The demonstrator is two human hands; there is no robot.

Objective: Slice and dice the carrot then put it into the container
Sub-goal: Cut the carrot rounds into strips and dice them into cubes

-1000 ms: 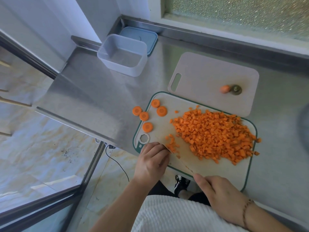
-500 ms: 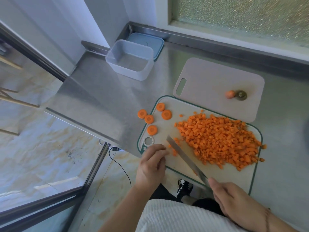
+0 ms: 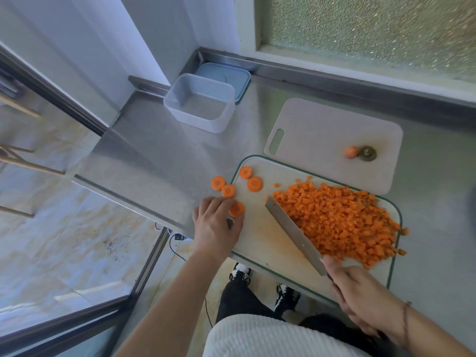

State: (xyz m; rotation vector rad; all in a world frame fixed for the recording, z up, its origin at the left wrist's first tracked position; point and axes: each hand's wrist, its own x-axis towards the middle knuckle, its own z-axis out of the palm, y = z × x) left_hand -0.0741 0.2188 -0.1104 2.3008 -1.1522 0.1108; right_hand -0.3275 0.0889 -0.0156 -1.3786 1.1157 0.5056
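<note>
A heap of diced carrot [image 3: 342,222] covers the right half of the green-rimmed cutting board [image 3: 260,243]. Several round carrot slices [image 3: 254,183] lie at the board's left corner and on the steel counter beside it. My left hand [image 3: 219,225] reaches over the board's left edge, its fingertips touching the nearest slice [image 3: 237,208]. My right hand [image 3: 365,302] grips the handle of a knife [image 3: 293,233], whose blade lies against the left side of the heap. An empty clear plastic container [image 3: 199,106] stands at the back left of the counter.
A blue lid [image 3: 231,76] lies behind the container. A second grey cutting board [image 3: 322,135] at the back holds a carrot end [image 3: 350,152] and a dark stem piece [image 3: 368,153]. The steel counter's left edge [image 3: 123,199] drops to a tiled floor.
My left hand moved up from the board's near corner to the carrot slices. The knife swept right, pushing the loose dice into the heap.
</note>
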